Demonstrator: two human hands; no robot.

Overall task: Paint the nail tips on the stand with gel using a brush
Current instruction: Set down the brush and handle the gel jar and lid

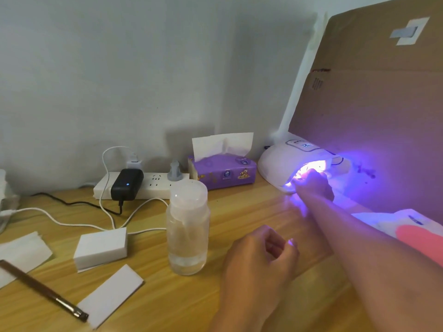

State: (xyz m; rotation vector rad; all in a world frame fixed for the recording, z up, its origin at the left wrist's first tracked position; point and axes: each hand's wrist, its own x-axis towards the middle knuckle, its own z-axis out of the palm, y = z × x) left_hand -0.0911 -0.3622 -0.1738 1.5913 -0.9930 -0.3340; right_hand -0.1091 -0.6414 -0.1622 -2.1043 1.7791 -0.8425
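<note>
Left hand [259,257] rests loosely curled, empty; right hand [314,183] reaches into glowing white dome curing lamp [282,161], fingers' grip and nail-tip stand hidden beyond them; brown-handled flat brush [43,291] idle; hold steady under light.

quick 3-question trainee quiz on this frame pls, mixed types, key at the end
1. True or false: the brush is held in the left hand.
2. The right hand is at the mouth of: A) the tissue pack B) the lit curing lamp C) the clear bottle.
3. Fill in: the brush tip rests on a white ___.

Key: 1 false, it lies on the table; 2 B; 3 pad.
</note>
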